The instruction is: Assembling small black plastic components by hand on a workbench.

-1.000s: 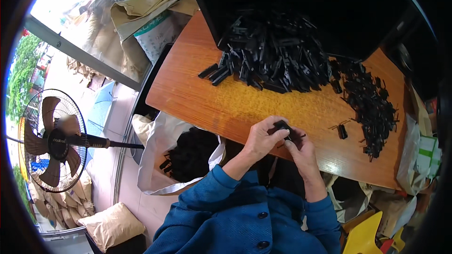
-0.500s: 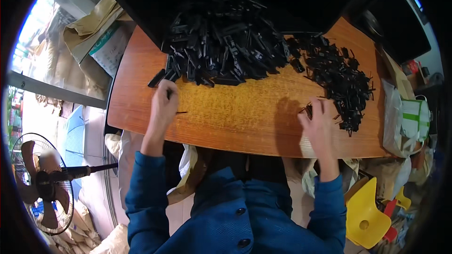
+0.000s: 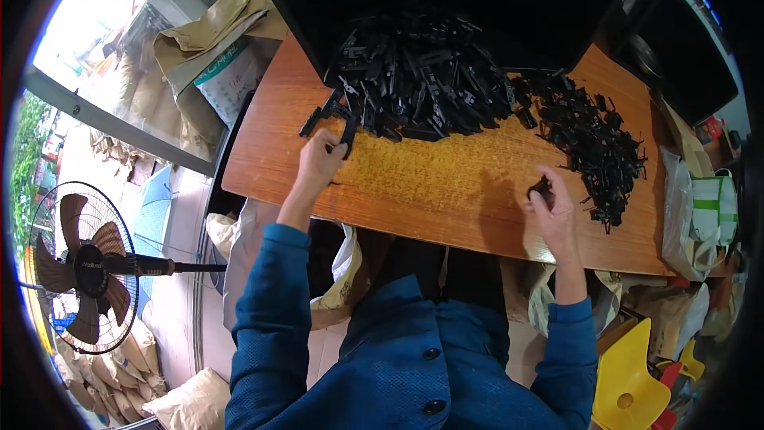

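A large heap of black plastic parts lies at the back of the wooden table. Near the heap's left end, my left hand is closed on a long black plastic part, which stands up from the fingertips. A couple of loose parts lie just beyond that hand. On the right, my right hand is curled round a small dark piece; its exact kind is too small to tell. Beside it spreads a second pile of smaller, thinner black pieces.
A large dark panel stands behind the heap. Paper and plastic sacks are at the left by the window, with a standing fan below. A white and green bag hangs at the table's right edge, near a yellow chair.
The view has swung, shifting the scene to the right. My left hand, empty-looking before, now grips a long black part. My right hand's fingers have curled in more around the small piece.
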`<state>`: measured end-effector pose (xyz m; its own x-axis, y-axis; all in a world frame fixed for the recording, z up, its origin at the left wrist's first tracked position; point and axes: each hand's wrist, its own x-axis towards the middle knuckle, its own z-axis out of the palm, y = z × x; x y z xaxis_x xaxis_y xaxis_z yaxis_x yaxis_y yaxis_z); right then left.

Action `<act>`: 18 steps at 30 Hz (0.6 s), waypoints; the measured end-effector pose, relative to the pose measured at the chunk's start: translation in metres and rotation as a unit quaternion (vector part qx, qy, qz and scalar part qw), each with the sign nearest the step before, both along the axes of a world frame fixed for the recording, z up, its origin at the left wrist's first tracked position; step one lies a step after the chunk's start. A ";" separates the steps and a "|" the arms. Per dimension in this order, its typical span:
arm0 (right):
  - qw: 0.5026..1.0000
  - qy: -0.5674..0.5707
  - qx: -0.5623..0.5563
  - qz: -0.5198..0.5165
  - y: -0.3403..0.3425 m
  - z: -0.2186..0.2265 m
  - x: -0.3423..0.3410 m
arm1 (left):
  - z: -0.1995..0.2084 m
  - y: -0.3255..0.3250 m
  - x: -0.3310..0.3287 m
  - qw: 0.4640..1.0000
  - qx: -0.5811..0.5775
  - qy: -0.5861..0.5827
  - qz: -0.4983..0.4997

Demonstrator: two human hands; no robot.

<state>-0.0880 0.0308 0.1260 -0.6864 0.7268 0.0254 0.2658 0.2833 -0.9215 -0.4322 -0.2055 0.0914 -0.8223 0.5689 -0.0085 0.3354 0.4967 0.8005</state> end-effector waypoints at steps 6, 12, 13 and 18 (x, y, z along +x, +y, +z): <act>0.974 0.204 -0.098 -0.004 -0.053 -0.008 -0.041 | 0.000 0.011 0.064 0.886 0.242 -0.389 -0.073; 0.964 0.233 -0.127 -0.030 -0.069 -0.023 -0.067 | -0.015 0.047 0.089 0.769 0.317 -0.550 -0.077; 0.964 0.234 -0.124 -0.032 -0.071 -0.021 -0.068 | -0.015 0.048 0.098 0.727 0.334 -0.591 -0.100; 0.958 0.268 -0.095 -0.031 -0.088 -0.008 -0.068 | -0.017 0.044 0.145 0.505 0.447 -0.719 -0.168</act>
<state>-0.1558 -0.0574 0.1182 -0.5677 0.7917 0.2257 -0.2487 0.0965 -0.9638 -0.2869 -0.1620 0.0748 -0.1870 0.9794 -0.0757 -0.9670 -0.1700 0.1897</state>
